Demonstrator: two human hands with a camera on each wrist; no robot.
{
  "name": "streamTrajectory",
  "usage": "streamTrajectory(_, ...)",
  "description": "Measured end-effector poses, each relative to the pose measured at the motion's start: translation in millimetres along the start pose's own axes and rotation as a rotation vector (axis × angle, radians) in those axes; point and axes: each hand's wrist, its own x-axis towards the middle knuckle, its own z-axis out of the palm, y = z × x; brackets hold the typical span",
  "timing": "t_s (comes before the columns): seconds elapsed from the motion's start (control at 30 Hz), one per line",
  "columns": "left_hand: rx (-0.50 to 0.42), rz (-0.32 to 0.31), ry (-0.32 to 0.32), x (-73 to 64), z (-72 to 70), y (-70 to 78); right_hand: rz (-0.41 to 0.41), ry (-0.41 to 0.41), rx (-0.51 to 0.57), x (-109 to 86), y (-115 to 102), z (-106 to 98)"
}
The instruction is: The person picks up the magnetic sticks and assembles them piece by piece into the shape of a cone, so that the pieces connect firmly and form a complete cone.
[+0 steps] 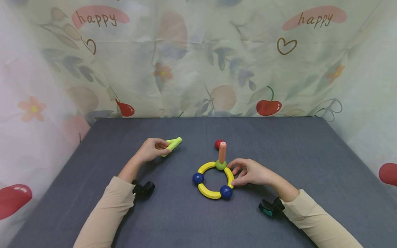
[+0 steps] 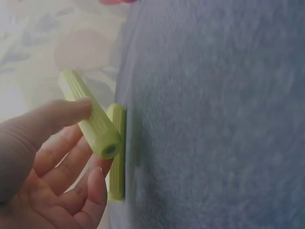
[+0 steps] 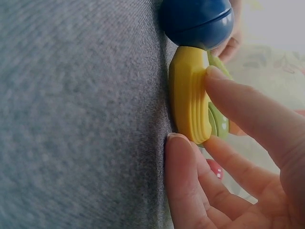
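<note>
Pinching a green stick (image 2: 98, 125), my left hand (image 1: 154, 149) is left of the ring (image 1: 209, 192). My right hand (image 1: 252, 172), nearer, grips its edge.

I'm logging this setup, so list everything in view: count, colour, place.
Curved sticks: three, yellow, in the ring
Ring balls: three, two blue and one green, between curved sticks
Upright stick: one, orange, on the green ball
Loose ball: one, red, behind upright stick
Straight sticks: two, yellow-green, one lifted, one lying
Tabletop: one, dark grey, beneath
Backdrop: count unclear, pale, behind
Wrist devices: two, mostly black, wrists
Sleeves: two, beige, forearms
Left hand: one, holding a straight stick
Right hand: one, touching ring
</note>
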Motion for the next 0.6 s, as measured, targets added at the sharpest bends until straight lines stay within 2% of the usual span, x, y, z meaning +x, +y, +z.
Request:
streamTrajectory(0.03, -0.008, -0.018, -0.009, 0.2, 1.4, 0.9, 0.0, 0.0, 0.001, 0.0, 0.0, 0.0)
streamTrajectory(0.17, -0.035, -0.005, -0.028, -2.5, 5.6, 7.2, 0.0, -0.001, 0.005, -0.2, -0.1, 0.1)
streamTrajectory(0.5, -0.117, 0.108, -0.073, -14.7, 17.1, 23.3, -0.001, -0.009, 0.019, -0.2, -0.3, -0.5)
streamTrajectory(0.6, -0.15, 0.116, -0.093, -18.0, 20.6, 29.2, -0.004, -0.01, 0.019, 0.0, 0.2, -0.5)
